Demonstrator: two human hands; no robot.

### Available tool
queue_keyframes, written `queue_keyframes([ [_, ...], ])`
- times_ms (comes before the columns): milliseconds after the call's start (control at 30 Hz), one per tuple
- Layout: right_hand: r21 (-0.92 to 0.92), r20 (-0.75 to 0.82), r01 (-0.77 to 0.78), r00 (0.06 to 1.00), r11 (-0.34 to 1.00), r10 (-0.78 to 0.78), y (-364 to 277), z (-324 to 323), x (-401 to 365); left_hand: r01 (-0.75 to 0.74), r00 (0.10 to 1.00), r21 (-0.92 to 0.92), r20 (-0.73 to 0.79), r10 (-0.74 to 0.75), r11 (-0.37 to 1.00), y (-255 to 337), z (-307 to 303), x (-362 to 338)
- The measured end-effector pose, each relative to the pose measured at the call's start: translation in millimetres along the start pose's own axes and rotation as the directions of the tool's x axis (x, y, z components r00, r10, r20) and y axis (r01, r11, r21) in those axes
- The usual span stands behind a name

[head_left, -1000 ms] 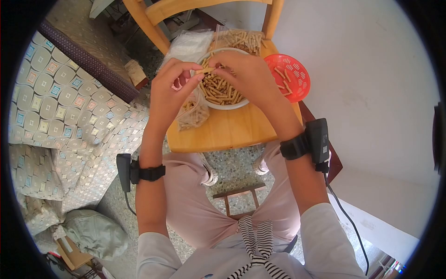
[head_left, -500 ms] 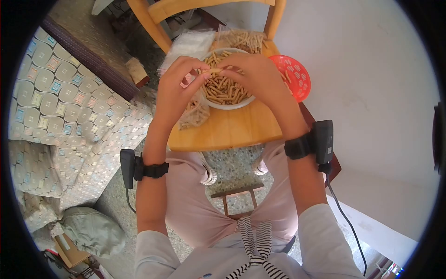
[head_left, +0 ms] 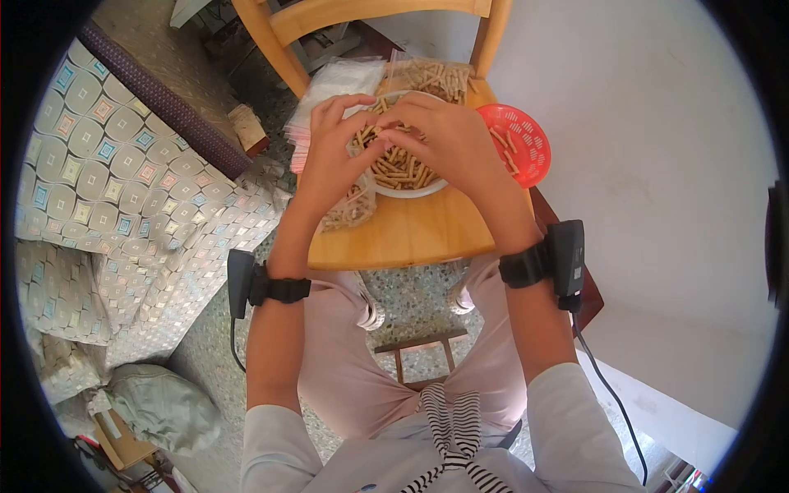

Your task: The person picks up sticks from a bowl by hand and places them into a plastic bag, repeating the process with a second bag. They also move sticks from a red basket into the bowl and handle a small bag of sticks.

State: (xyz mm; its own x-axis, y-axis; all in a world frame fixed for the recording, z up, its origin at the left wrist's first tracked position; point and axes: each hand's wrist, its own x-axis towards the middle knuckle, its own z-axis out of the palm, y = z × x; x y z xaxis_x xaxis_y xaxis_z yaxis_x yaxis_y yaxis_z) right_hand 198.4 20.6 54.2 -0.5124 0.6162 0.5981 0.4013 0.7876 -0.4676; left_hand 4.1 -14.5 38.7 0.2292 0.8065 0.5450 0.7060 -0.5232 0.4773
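Above a white bowl (head_left: 403,193) full of short, tan, stick-like pieces (head_left: 403,168), my two hands meet at the fingertips. My left hand (head_left: 333,152) curls its fingers, with the thumb reaching my right fingertips. My right hand (head_left: 452,140) is closed in a pinch from the other side. Whatever lies between the fingers is hidden or too small to name. Close to my left wrist lies a clear plastic bag (head_left: 352,209) with pieces inside. Right of my right hand stands a red perforated basket (head_left: 536,148) holding several pieces.
All this rests on a wooden chair (head_left: 411,242). A stack of clear bags (head_left: 337,78) lies at the back left, and a filled bag (head_left: 436,76) sits behind the bowl. Patterned cloth (head_left: 123,181) hangs on the left; a white wall (head_left: 649,164) rises on the right.
The tan stick that showed between my fingertips is no longer visible. My left hand has shifted slightly right, its upper fingers lifting away from the thumb. My right fingertips are drawn closer together.
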Motion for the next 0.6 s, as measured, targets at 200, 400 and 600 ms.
queue_keyframes([
  [200,0.092,0.045,-0.072,0.997,0.993,0.068,-4,-5,0,0.092,0.990,-0.259,0.126,-0.060,0.962,-4,-5,-2],
  [400,0.231,-0.020,-0.087,0.995,0.969,0.094,-8,-4,3,0.169,0.983,-0.363,0.136,-0.127,0.916,-1,-12,0],
  [600,0.301,0.138,-0.191,0.978,0.934,0.156,-9,-6,2,0.221,0.975,-0.323,0.061,-0.213,0.920,-7,-41,-11],
])
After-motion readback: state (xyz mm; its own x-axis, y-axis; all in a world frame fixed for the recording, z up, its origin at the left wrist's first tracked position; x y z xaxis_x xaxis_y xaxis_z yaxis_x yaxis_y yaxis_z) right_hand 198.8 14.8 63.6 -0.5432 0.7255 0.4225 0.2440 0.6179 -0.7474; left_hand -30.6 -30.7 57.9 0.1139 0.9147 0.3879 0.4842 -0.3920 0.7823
